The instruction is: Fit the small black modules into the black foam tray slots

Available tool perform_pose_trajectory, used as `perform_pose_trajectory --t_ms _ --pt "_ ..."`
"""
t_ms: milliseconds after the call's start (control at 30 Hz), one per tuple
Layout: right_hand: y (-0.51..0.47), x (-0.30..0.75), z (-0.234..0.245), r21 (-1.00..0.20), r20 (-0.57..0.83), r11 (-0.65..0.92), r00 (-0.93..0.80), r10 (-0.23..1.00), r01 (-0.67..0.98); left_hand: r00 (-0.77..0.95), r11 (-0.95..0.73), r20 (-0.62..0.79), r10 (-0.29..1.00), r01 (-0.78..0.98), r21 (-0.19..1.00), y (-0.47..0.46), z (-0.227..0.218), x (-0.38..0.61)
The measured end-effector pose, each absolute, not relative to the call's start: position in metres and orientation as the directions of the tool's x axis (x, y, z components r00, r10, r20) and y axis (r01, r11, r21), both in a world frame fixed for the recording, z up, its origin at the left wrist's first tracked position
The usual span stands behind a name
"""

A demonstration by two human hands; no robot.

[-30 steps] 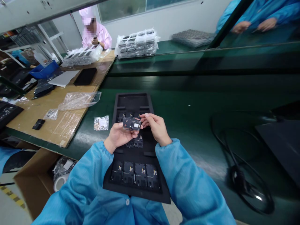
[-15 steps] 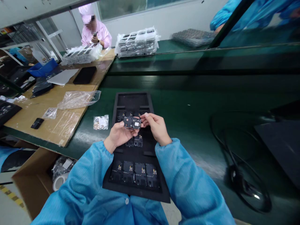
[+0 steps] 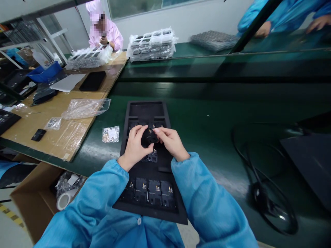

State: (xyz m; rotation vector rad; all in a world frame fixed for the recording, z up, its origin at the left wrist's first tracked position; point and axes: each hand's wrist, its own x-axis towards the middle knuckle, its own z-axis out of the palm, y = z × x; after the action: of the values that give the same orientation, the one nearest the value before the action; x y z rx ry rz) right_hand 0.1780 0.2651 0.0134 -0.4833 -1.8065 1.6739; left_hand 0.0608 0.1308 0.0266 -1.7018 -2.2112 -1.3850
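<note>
Above the middle of a black foam tray (image 3: pixel 165 170), my left hand (image 3: pixel 134 146) grips a small flat black electronic part (image 3: pixel 150 136) between thumb and fingers. Tiny gold spots show on the face turned up, and the part looks tilted. At its right edge, my right hand (image 3: pixel 172 142) pinches with thumb and forefinger; whether something small sits between those fingertips cannot be made out. Similar black parts (image 3: pixel 155 191) lie in a row in the tray's near slot. More of them sit in the middle slots, partly covered by my hands.
Left of the tray lies a clear bag of small metal pieces (image 3: pixel 110 134). A cardboard sheet (image 3: pixel 74 137) bears a plastic bag (image 3: pixel 85 108). Black cables (image 3: pixel 258 193) coil at the right. Wrapped tray stacks (image 3: pixel 152 44) stand behind. Co-workers in pink (image 3: pixel 111 32) and blue (image 3: pixel 287 17) are across.
The black part has been turned over: its side with a white square no longer shows, and gold spots face up. My left hand has moved from beneath it to its left side.
</note>
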Motion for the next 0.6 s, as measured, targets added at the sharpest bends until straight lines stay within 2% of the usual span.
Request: perform_pose_trajectory --t_ms 133,333,600 --pt "0.2635 0.1781 0.0165 -0.978 0.206 0.163 -0.734 0.648 -0.131 -0.402 0.033 0.487 0.775 0.796 0.605 0.1316 0.0234 0.0594" --pt "0.2638 0.1762 0.0137 -0.968 0.235 0.223 -0.717 0.656 -0.113 -0.323 -0.006 0.548 0.771 0.858 0.513 0.1304 0.0223 0.0603" --pt "0.2645 0.1779 0.0123 -0.956 0.263 0.278 -0.712 0.651 -0.099 -0.32 0.02 0.523 0.79 0.866 0.5 0.13 0.0225 0.0608"
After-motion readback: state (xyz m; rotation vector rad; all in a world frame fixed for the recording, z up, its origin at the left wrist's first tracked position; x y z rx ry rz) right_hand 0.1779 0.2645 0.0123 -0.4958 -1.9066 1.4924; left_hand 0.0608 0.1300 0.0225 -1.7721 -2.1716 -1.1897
